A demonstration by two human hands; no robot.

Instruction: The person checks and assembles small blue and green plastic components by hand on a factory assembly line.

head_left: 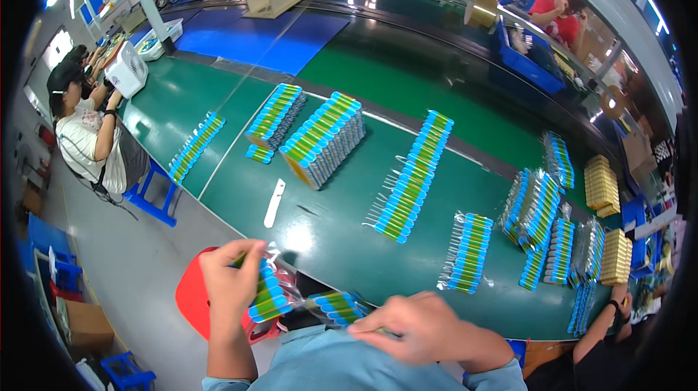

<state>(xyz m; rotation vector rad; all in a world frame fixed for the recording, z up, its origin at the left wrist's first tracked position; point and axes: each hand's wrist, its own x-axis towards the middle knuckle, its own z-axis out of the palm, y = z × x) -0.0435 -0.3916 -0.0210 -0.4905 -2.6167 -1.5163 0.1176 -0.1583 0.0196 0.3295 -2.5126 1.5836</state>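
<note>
My left hand point(233, 275) is pinched closed on the upper end of a blue-and-green pack point(269, 296) in shiny clear plastic, held in front of my body. A second blue-and-green pack point(336, 308), also wrapped in clear film, hangs beside it. My right hand point(411, 329) is closed at this second pack's right end, its fingers slightly blurred; the exact thing in its grip is hard to make out. Past my hands, on the green table point(320, 238), lies a long row of blue-and-green pieces point(414, 180) with thin metal prongs sticking out at the left.
Stacked blue-and-green pieces point(323, 136) stand farther back, near a flat white strip point(275, 203). Wrapped packs point(534, 209) pile up at right beside yellowish bundles point(616, 256). A co-worker's arm point(603, 322) reaches in there. Another person point(91, 129) sits at left. A red stool point(195, 293) stands below.
</note>
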